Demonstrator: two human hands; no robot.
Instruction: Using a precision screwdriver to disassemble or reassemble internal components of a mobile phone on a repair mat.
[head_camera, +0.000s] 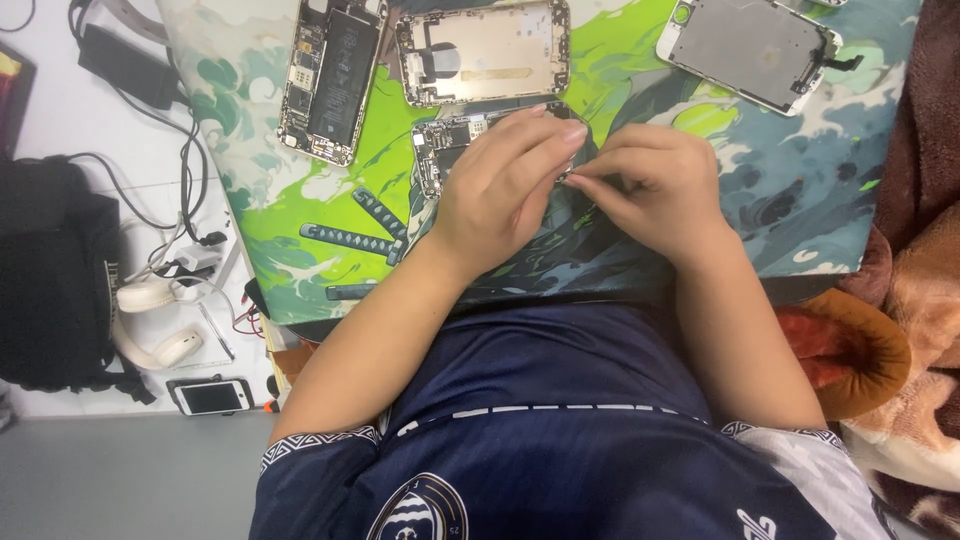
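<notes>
Both hands (505, 185) (655, 185) on opened phone (445, 145), green mat (300, 220).

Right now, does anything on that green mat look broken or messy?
Yes. Several phones lie taken apart on the mat: one opened phone shows its battery, an empty gold shell lies beside it, and a loose screen panel sits askew at the top right. The left hand and right hand cover another opened phone.

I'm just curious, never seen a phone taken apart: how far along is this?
Done: a detached screen, an emptied gold shell and an opened phone with its battery showing lie on the mat. In hand: left hand and right hand pinch something small over another opened phone. Left: nothing looks reassembled.
</notes>
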